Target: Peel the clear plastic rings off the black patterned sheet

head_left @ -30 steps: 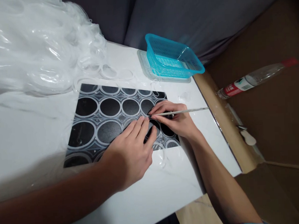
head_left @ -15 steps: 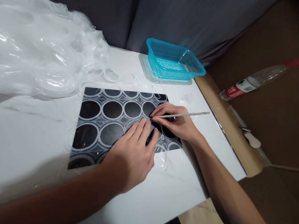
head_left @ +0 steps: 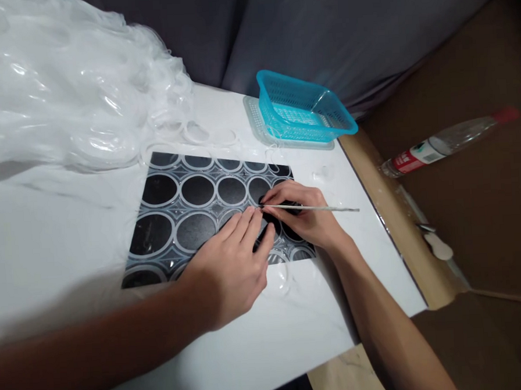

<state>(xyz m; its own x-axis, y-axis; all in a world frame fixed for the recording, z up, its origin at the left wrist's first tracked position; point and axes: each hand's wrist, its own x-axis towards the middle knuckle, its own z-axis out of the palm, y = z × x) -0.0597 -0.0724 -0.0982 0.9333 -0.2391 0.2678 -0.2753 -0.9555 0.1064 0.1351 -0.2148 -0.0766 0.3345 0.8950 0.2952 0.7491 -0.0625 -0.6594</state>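
Left hand [head_left: 235, 257] lies flat with thumb spread, palm down on a dark patterned sheet [head_left: 216, 209]; the right hand [head_left: 311, 220] pinches a thin pale rod [head_left: 282, 206] between thumb and fingers, the rod's gripped end just beside the left hand's fingers. Largest of all is the white counter [head_left: 302, 321], slanting across the view. At its far left sits a glossy heap of clear plastic [head_left: 76, 94], reaching close to the sheet's far left corner. Next in size, the sheet lies on the counter beneath the 2 hands, covered in rows of pale-rimmed ovals with shiny lines between. It looks light, thin and bendable, and its slick face would probably slide unless pressed; the uncovered left edge seems the easiest place to lift it, as the hands block the middle and right. Beyond it, near but clear of the hands, a blue basket [head_left: 301, 132] rests on a pale perforated tray [head_left: 253, 117]. Off to the right, well apart, is 1 transparent bottle [head_left: 450, 141] with a red cap. The rod appears light and stiff, best pinched low. Smallest, loose clear rings [head_left: 196, 131] lie near the sheet's far edge and might catch on it.
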